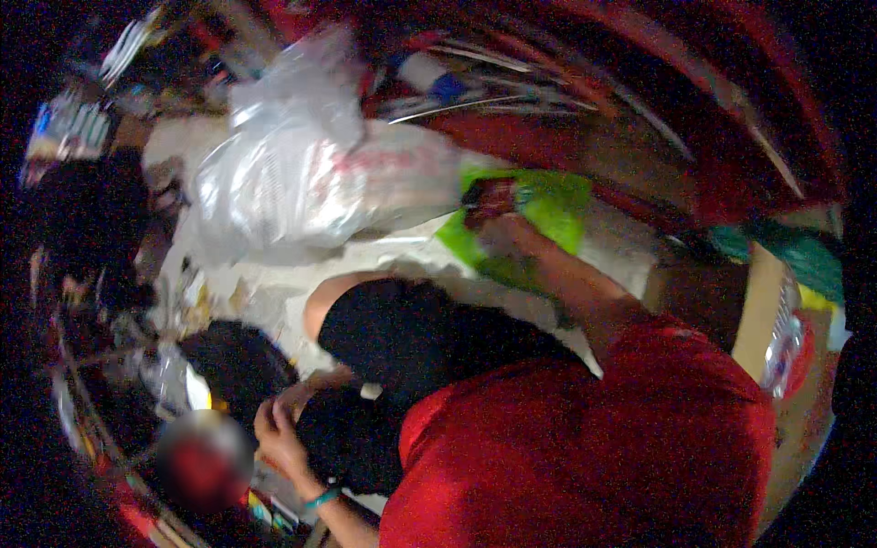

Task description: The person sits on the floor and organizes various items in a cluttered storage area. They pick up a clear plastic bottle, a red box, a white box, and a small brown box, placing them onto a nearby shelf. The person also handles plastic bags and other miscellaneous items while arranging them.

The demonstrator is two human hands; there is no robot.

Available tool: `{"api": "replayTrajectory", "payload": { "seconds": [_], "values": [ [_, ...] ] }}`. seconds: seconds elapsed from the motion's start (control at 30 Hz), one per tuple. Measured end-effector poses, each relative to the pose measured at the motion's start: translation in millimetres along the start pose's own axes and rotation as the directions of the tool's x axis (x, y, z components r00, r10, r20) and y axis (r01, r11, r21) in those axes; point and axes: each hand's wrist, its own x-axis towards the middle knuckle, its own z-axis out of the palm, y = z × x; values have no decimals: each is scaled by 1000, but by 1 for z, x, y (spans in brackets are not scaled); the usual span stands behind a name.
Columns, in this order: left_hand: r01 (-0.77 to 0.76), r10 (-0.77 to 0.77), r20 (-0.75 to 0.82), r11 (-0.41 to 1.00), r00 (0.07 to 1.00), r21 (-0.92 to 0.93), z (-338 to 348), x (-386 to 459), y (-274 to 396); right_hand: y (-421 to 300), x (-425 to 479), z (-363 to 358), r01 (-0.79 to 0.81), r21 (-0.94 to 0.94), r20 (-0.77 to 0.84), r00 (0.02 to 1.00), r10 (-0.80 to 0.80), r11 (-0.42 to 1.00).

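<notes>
My left hand (282, 438), with a teal band at the wrist, hangs beside my knee in black shorts (384, 342). Its fingers are bent and a little apart, and I see nothing in them. Stretched out to the upper right, my right hand (503, 233) is over a bright green sheet or bag (558, 205). A dark reddish thing (495, 195) shows at its fingertips; blur hides whether the hand grips it. Left of the green piece lies a large translucent plastic bag (274, 185) with red print, bulky and creased.
An open cardboard box (757, 308) stands at the right, with clear plastic packaging (781, 349) by it. Dark green material (805, 267) lies behind. A black item (236, 359) rests on the pale floor (267, 281). Blurred clutter lines the left and far edges.
</notes>
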Motion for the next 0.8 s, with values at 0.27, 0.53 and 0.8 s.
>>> {"api": "replayTrajectory", "payload": {
  "seconds": [0.27,0.53,0.8],
  "values": [
    [26,-68,-107,935,992,-353,10,9,-34,-17,-18,22,35,-205,126,992,-9,978],
    [429,-494,-252,862,832,-271,54,-83,-167,-59,-37,35,33,-164,188,982,-2,986],
    [585,-461,-536,807,707,77,70,-149,-205,-88,-17,37,-74,-36,260,962,81,997]
  ]
}}
